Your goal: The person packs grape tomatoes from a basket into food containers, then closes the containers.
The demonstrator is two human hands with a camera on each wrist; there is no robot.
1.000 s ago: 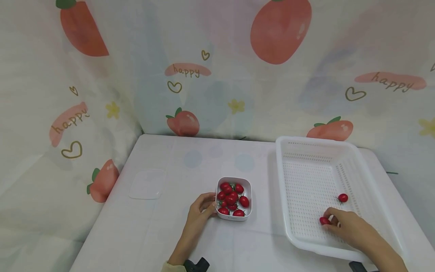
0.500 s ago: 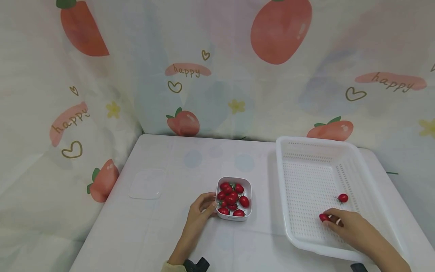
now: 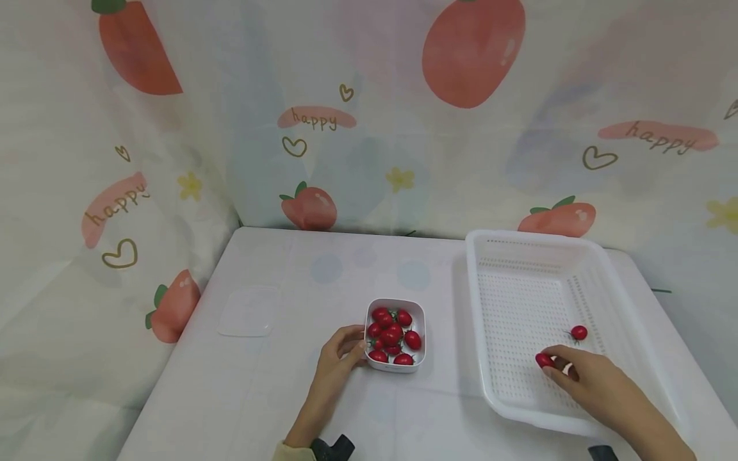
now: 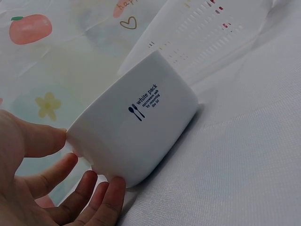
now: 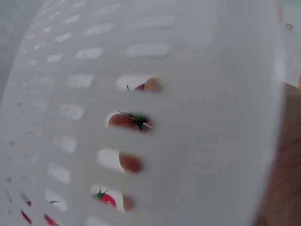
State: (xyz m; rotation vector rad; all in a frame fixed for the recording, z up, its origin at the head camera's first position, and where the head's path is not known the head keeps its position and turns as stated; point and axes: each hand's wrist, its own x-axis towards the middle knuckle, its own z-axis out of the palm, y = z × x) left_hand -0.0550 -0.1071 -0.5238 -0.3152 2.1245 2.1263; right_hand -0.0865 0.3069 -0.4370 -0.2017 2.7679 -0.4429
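Observation:
A small white container [image 3: 419,358] holding several red cherry tomatoes [image 3: 392,334] stands on the table. My left hand [image 3: 353,349] grips its left side; in the left wrist view the thumb and curled fingers [image 4: 96,195] wrap the container [image 4: 136,136]. My right hand [image 3: 555,367] reaches into the white perforated basket [image 3: 474,301] and pinches a cherry tomato [image 3: 542,360] at its fingertips, just above the basket floor. A second tomato [image 3: 579,332] lies loose on the floor beyond it. Through the slots of the basket wall [image 5: 202,108], the right wrist view shows the held tomato [image 5: 128,121].
A clear plastic lid [image 3: 249,312] lies flat on the table at the left. A printed curtain [image 3: 369,128] closes off the back and left sides. The table's right edge runs close beside the basket.
My right hand has carried the pinched tomato a little farther back and left inside the basket. The left hand and the container have stayed put.

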